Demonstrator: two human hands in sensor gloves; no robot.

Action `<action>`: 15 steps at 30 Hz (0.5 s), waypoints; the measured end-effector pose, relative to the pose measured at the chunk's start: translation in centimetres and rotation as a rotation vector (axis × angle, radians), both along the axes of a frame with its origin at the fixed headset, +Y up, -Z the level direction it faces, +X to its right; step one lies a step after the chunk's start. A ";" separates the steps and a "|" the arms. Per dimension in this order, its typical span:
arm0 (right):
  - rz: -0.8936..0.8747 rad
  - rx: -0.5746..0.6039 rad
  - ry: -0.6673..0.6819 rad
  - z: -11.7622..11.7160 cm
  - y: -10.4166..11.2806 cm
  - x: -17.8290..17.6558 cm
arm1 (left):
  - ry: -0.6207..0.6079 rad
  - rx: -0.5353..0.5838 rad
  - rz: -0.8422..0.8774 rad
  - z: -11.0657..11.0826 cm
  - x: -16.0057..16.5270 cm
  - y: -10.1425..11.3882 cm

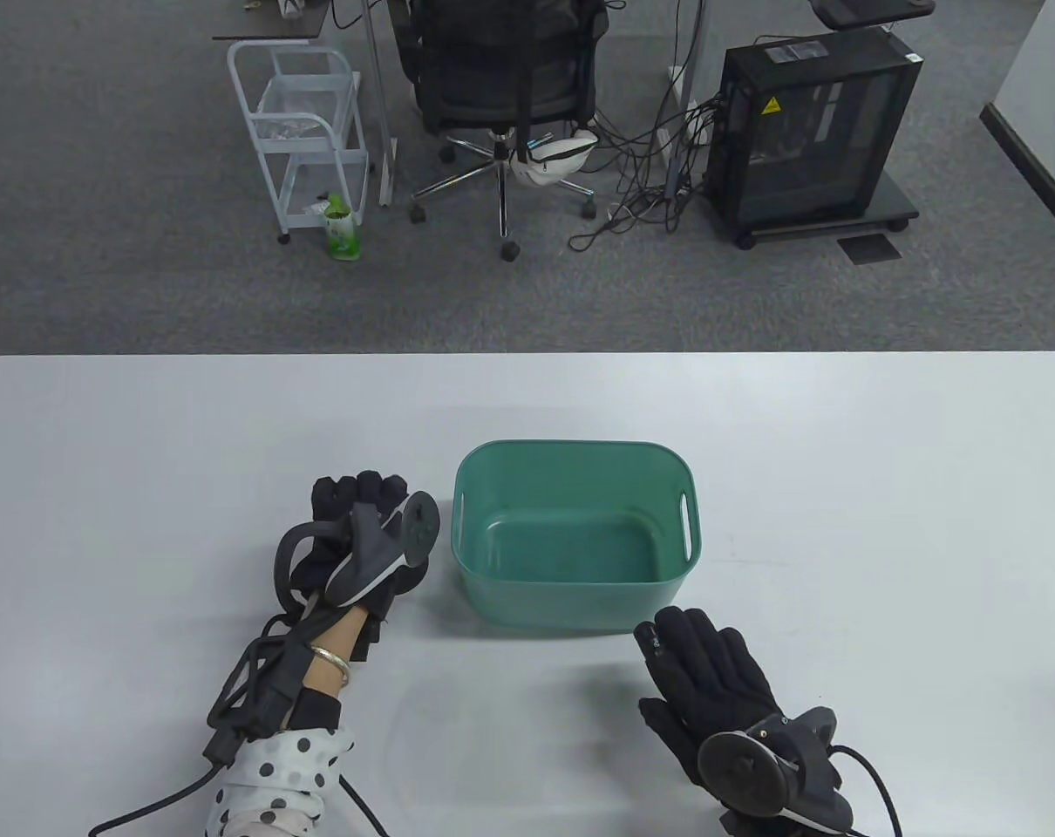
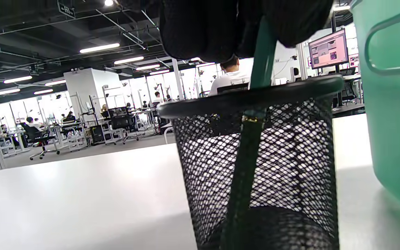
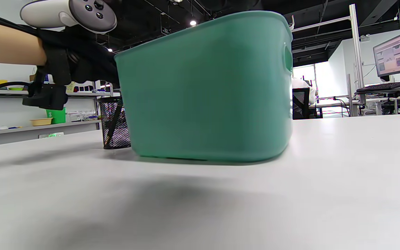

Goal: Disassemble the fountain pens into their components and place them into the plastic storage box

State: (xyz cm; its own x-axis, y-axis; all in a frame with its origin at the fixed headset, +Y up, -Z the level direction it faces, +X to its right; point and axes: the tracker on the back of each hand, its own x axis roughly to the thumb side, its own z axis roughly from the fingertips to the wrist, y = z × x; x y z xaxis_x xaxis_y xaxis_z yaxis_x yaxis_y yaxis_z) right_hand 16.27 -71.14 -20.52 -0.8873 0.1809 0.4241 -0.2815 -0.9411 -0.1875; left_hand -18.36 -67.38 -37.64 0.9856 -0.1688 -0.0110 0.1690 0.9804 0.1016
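Left hand (image 1: 362, 540) has its fingers (image 2: 200, 31) wrapped round a dark green fountain pen (image 2: 247, 149) standing in the black wire-mesh pen cup (image 2: 255, 163), just left of the teal plastic storage box (image 1: 493, 575). Right hand (image 1: 719, 697) lies flat on the white tabletop (image 1: 885, 567) in front of the box, fingers released and holding nothing

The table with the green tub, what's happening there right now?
A person in sensor gloves is starting on a pen. The left hand reaches over a black mesh pen cup beside the green storage box and grips the top of a green pen standing in it. The right hand rests open and flat on the table in front of the box. As far as the table view shows, the box holds nothing yet.
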 end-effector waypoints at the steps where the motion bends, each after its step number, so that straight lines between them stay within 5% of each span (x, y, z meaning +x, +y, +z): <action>1: 0.000 -0.001 0.000 0.0 0.0 0.0 | -0.002 0.002 -0.002 0.1 0.0 0.0; 15: 0.003 -0.019 0.000 -0.1 -0.1 -0.1 | -0.016 0.036 -0.032 1.9 -0.7 0.7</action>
State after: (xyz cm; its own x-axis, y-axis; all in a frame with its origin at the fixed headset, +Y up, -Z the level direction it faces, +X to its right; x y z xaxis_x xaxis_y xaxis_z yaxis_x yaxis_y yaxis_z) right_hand 16.19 -71.26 -20.59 -0.8878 0.1866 0.4208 -0.2792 -0.9451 -0.1699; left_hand -19.09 -66.71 -35.72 0.9799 -0.1995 -0.0020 0.1978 0.9702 0.1398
